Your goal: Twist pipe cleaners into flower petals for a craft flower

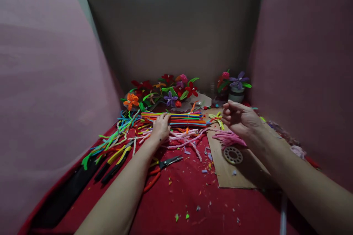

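My left hand reaches forward and rests, fingers down, on the near edge of a bundle of straight multicoloured pipe cleaners. I cannot tell whether its fingers grip any of them. My right hand hovers above a brown cardboard sheet, its fingers loosely curled with nothing visible in them. Just below that hand lie pink pipe-cleaner pieces and a round perforated disc. Pale pink and white pipe cleaners are strewn between my two hands.
Finished pipe-cleaner flowers lie at the back, and a small white pot of flowers stands back right. Pliers and yellow-handled tools lie on the red cloth. Pink boards wall in both sides, cardboard the back.
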The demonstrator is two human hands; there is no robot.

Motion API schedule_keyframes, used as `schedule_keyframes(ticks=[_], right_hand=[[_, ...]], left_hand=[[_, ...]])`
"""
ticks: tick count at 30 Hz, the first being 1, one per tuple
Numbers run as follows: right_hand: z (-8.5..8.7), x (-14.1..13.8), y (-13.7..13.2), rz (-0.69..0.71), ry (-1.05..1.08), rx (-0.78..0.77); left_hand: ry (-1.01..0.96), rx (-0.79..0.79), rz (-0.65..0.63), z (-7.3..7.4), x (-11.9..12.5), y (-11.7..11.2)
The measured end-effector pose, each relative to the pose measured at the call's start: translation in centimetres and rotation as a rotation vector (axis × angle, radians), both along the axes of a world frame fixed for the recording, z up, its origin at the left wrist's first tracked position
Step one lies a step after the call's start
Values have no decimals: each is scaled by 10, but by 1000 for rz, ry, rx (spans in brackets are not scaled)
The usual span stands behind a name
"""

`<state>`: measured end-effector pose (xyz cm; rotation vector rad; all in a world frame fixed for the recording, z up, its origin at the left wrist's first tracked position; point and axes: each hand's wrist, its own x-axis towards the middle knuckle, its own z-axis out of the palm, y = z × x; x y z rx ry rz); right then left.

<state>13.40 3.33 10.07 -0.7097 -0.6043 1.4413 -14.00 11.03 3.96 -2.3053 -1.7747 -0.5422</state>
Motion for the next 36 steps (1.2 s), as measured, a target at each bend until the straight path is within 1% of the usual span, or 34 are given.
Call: schedule_keyframes(ticks=[2,3,4,5,7,8,10,15,20,25,28,32,36], right_hand=[[-5,-10,8,-22,-262,54],[-8,-15,13,-33,-448,105],[-12,-21,17,-45,-683,149],[-15,-27,21,-54,-962,178],[-22,-39,29,-31,-1579,254],[-26,-45,32,-34,-1715,273],[-32,-55,36,-49,-1883,318],[-40,-67,41,-53,-2122,406],[-41,-67,47,-68,-2248,414],[-47,-67,49,-79,-2285,417],[-49,-68,51,-89,-2288,393],[-48,-65,54,-109,-2253,328],[-44,-61,58,-104,-2204,291]], left_hand=[[-13,-8,-5,2,0,-1],[-16,-12,-9,3,-1,-1],[-18,-17,-14,3,-1,-1],[-18,-20,-18,3,-1,-2],[-14,-26,-23,1,-1,-2],[-10,-26,-24,1,-1,-2],[-4,-24,-28,0,-1,-4],[-6,-19,-24,1,0,-8],[-43,6,-33,2,1,-9],[-56,31,-55,-3,2,-9],[-56,68,-43,-3,5,-12],[-49,102,-36,-1,10,-16],[-18,73,-67,-4,12,-15]])
